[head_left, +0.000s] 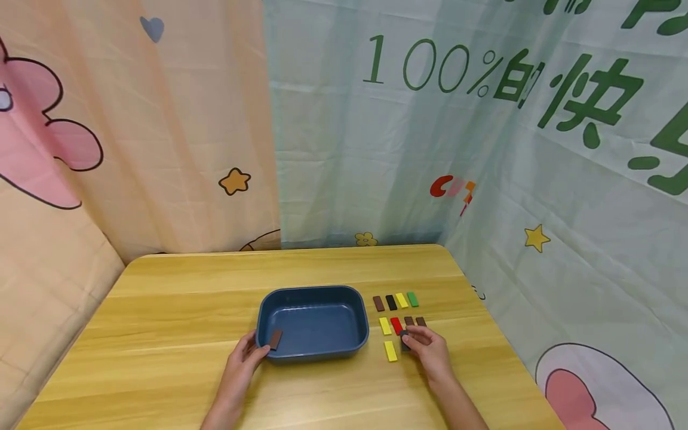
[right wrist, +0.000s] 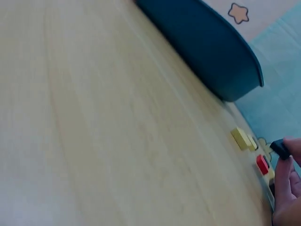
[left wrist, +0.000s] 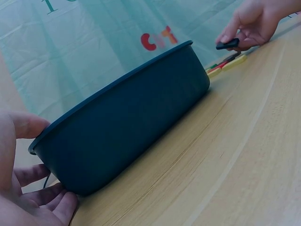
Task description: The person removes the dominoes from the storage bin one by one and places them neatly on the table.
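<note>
A dark blue rectangular tub [head_left: 313, 357] stands on the table. My left hand [head_left: 243, 364] holds its front left corner; in the left wrist view the thumb is on the rim and the fingers [left wrist: 49, 200] lie against the outer wall. Inside the tub, a brown block [head_left: 276, 339] leans at the left end. Right of the tub, my right hand [head_left: 430, 352] pinches a small black block [left wrist: 227, 44] between thumb and fingers, lifted above the table. Around it lie a red block [head_left: 396, 325], a yellow block [head_left: 390, 351] and two brown blocks partly behind the fingers.
The back row holds a brown block [head_left: 378, 303], a black block [head_left: 390, 302], a yellow block [head_left: 401, 300] and a green block [head_left: 412, 298]. Another yellow block [head_left: 384, 326] lies near the tub. Printed curtains [head_left: 344, 149] hang behind the wooden table [head_left: 161, 334].
</note>
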### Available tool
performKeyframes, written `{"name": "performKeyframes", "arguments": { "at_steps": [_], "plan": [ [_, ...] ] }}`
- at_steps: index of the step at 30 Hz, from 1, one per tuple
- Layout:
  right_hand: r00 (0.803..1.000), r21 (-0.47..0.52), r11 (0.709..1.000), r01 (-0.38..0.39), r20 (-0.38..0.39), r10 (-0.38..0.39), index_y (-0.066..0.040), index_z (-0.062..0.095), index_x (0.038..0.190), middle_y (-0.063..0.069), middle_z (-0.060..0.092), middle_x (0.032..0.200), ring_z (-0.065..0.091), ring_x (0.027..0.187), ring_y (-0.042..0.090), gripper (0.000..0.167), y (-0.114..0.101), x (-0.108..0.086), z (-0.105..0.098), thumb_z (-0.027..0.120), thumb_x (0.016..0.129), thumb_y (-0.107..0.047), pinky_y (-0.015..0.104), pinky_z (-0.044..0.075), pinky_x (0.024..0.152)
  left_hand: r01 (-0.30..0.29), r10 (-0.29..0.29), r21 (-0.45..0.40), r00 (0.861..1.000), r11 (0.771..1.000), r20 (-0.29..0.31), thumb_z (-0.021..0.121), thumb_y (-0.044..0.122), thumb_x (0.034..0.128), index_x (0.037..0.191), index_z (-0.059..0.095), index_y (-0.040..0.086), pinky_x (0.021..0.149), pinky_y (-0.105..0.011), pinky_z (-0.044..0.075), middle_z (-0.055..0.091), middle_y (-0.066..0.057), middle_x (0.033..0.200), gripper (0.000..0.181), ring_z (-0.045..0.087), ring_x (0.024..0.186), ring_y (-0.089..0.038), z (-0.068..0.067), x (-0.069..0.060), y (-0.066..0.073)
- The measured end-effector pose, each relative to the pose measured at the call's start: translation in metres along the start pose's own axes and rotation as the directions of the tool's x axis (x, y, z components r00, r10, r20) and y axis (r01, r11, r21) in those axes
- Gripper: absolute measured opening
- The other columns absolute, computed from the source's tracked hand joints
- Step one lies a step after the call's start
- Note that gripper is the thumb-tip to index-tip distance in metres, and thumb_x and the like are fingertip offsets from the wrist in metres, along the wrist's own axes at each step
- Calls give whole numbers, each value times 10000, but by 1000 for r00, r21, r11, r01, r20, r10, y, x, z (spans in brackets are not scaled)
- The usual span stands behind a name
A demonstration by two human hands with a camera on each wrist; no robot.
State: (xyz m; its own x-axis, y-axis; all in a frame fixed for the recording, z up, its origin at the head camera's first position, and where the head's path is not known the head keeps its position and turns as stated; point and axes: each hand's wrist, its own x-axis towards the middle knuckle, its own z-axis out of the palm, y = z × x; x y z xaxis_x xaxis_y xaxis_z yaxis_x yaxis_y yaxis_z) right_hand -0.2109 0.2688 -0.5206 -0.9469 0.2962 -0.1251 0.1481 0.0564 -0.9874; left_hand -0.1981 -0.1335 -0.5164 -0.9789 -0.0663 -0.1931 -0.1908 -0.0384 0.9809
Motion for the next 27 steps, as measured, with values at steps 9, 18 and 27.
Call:
{"name": "performKeyframes", "arguments": {
  "at_steps": [9,18,27],
  "plan": [
    [991,-305,944,123,78,-104,35,762,1057,63,722,924,682,861,202,223,8,4,-8,833,855,-27,243,578,703,-21,22,-24,1000,999,1,591,127,1053,1537,337,-91,888,-89,429,378,-311,1547,589,408,1399,-389,0,0,-1],
    [967,-550,795,255,144,-211,-33,771,1001,-21,679,826,635,741,147,176,12,6,-10,848,855,-95,259,548,645,-19,19,-27,1000,999,-8,602,153,1052,1528,352,-90,886,-83,427,393,-324,1529,590,416,1398,-395,3,-2,-3],
    [963,-564,781,269,147,-225,-24,755,992,-18,652,810,601,728,138,173,10,5,-8,844,854,-79,254,526,633,-15,14,-17,1000,1000,-10,609,149,1048,1540,336,-86,892,-83,421,377,-320,1544,610,405,1405,-387,2,-1,-3]
  ]
}}
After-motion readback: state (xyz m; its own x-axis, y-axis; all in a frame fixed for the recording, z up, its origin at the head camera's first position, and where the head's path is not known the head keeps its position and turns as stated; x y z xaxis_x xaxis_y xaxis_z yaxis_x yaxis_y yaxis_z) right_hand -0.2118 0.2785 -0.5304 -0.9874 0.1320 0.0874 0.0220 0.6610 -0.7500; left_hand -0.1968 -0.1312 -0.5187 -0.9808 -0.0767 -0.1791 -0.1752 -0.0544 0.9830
